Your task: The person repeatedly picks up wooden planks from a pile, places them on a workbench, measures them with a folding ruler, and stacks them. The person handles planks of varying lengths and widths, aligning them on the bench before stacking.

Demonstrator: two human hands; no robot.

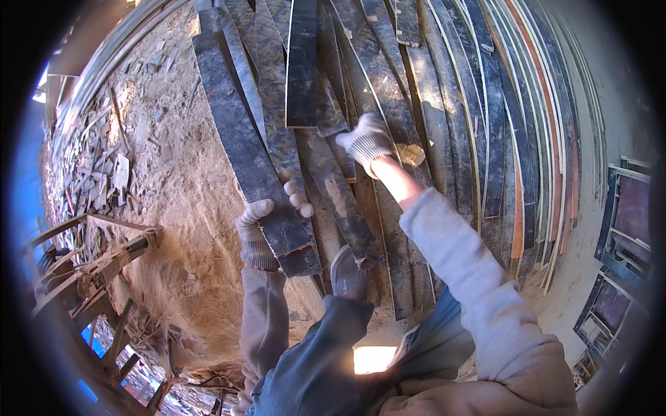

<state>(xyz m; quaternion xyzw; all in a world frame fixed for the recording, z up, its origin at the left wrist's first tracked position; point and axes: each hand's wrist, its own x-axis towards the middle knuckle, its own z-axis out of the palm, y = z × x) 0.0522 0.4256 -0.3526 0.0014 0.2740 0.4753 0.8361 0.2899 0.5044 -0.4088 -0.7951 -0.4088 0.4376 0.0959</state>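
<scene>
My left hand [267, 222], in a white knit glove, grips the near end of a long black plywood strip [236, 125] that runs up and away toward the top of the view. My right hand [368, 142], also gloved, reaches farther out and rests on the pile of dark strips [395, 90], close to a small pale wood chip [413, 154]. Whether its fingers close on a strip is hard to tell. My shoe [347, 274] stands on the strips just below the left hand.
Many long dark and pale boards [513, 139] lie side by side to the right. Sawdust ground [173, 187] with wood scraps [104, 166] spreads on the left. A wooden frame [90, 263] stands at lower left, framed panels [624, 229] at far right.
</scene>
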